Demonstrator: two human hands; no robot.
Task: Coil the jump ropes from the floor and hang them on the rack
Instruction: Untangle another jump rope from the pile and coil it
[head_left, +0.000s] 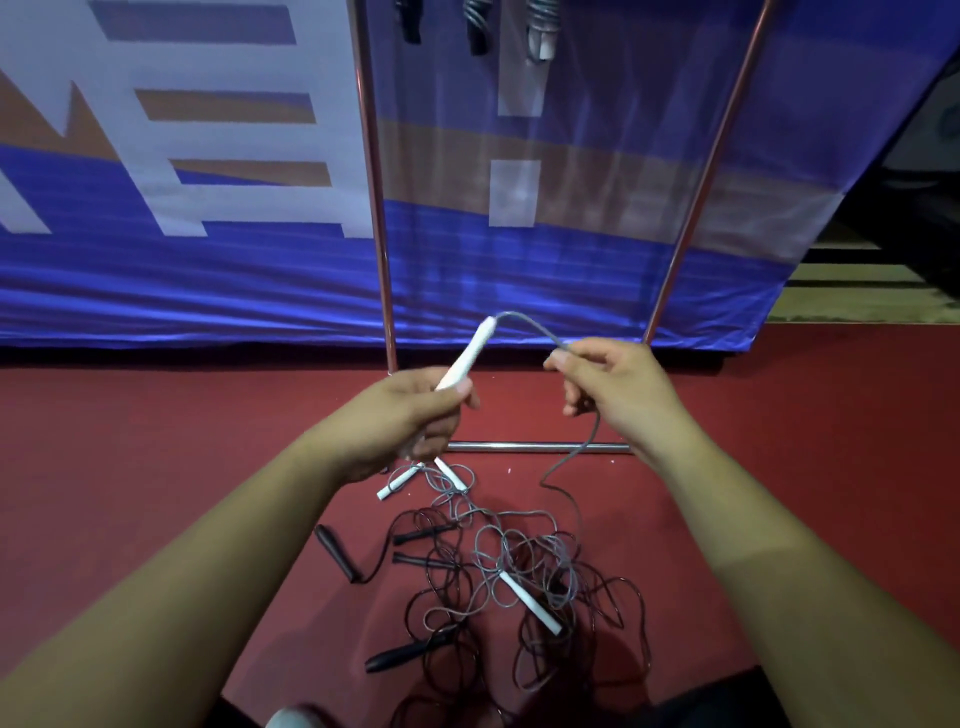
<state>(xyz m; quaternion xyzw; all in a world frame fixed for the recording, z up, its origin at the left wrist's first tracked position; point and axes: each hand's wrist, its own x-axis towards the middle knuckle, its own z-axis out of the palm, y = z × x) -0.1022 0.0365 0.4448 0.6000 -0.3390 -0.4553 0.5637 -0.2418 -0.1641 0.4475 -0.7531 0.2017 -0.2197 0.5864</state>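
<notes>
Now, left grip: left hand (410, 415) clenched round the lower end of a white handle (465, 358), centre of frame; the handle's tip points up and to the right.
Right grip: right hand (618, 387) pinches the grey cord (535, 325) a little way past where it leaves the handle, thumb against forefinger, the other fingers loosely curled.
Cord run: arcs between the two hands, then drops from the right hand into the tangle below.
Tangle: pile of jump ropes (509, 571) on the red floor (130, 467), lower centre. Grey and black cords are interlaced, with white and black handles poking out.
Rack: metal rack (376, 182) rises upper centre, its base bar (535, 446) just behind the hands; coiled ropes (478, 26) already hang at the top edge.
Step in hand: likely forming the first loop of the grey rope.
Doing it well: hold the handle steady in the left and lay even loops against it with the right. Draw slowly so grey lifts clear of black — at a snag, shake it loose, don't yank. Which floor handle is this rope's other end, cannot tell.
</notes>
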